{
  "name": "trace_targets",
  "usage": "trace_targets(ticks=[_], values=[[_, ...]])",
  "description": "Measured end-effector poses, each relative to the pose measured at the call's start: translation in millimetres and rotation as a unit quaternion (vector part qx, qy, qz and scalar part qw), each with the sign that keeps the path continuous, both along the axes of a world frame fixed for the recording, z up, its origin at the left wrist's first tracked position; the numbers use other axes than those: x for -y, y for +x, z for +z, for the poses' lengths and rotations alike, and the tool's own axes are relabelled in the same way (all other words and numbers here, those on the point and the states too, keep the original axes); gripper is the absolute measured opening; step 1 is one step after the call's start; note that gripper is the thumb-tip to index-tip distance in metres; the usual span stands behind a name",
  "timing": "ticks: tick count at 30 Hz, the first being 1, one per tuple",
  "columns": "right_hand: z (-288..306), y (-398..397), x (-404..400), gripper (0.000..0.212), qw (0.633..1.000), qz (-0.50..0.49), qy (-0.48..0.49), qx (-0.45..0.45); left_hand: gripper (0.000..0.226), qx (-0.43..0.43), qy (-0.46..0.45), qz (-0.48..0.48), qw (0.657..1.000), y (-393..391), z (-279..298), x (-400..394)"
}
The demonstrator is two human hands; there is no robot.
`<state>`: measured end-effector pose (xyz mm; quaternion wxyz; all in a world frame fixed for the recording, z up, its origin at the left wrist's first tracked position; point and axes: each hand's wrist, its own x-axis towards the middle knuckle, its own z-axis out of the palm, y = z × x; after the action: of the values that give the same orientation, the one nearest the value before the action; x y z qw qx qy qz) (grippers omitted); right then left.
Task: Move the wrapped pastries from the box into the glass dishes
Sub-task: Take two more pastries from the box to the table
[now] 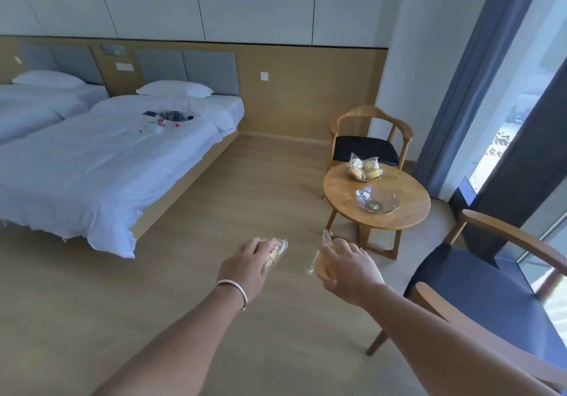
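My left hand (245, 268) grips a clear-wrapped pastry (277, 251) and wears a silver bangle. My right hand (348, 268) holds a second wrapped pastry (320, 262). Both hands are stretched out over the floor, short of the round wooden table (343, 208). On that table stand two glass dishes: the far glass dish (363, 170) holds several wrapped pastries, and the near glass dish (379, 200) has no pastry in it. The box is out of view.
A wooden chair with a dark seat (366, 145) stands behind the table, and another chair (491, 288) is close at my right. Two white beds (101, 162) fill the left, with small items on one. Curtain and window lie at the right.
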<state>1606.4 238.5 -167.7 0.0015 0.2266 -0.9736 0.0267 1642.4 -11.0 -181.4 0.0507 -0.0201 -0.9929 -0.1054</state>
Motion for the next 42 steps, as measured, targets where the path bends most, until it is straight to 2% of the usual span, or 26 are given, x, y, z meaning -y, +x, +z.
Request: trace_targets(ticks=[11,17,26,33,42], values=[[-22.2,-118.4,46.6,0.074,1.000,0.020,0.005,0.019,0.065,0.009,0.008,0.013,1.000,-101.5,-15.5,38.7],[-37.4,-235.7,67.7,0.071,0.999,0.033,0.007,0.028,0.065,0.021,0.002,0.033,0.999,-210.1,-24.6,56.6],[-25.5,-398.6,62.3,0.073,0.999,0.036,0.002,0.035,0.064,0.021,-0.013,0.048,0.999,-362.2,-7.6,55.2],[-18.0,-485.8,55.5,0.073,0.999,0.017,-0.008,0.031,0.064,0.017,-0.019,0.022,0.999,-463.0,-2.5,50.6],[-30.4,-603.9,56.5,0.072,0.999,-0.030,0.002,0.040,0.061,0.017,-0.007,-0.039,0.999,-617.5,-26.9,49.4]])
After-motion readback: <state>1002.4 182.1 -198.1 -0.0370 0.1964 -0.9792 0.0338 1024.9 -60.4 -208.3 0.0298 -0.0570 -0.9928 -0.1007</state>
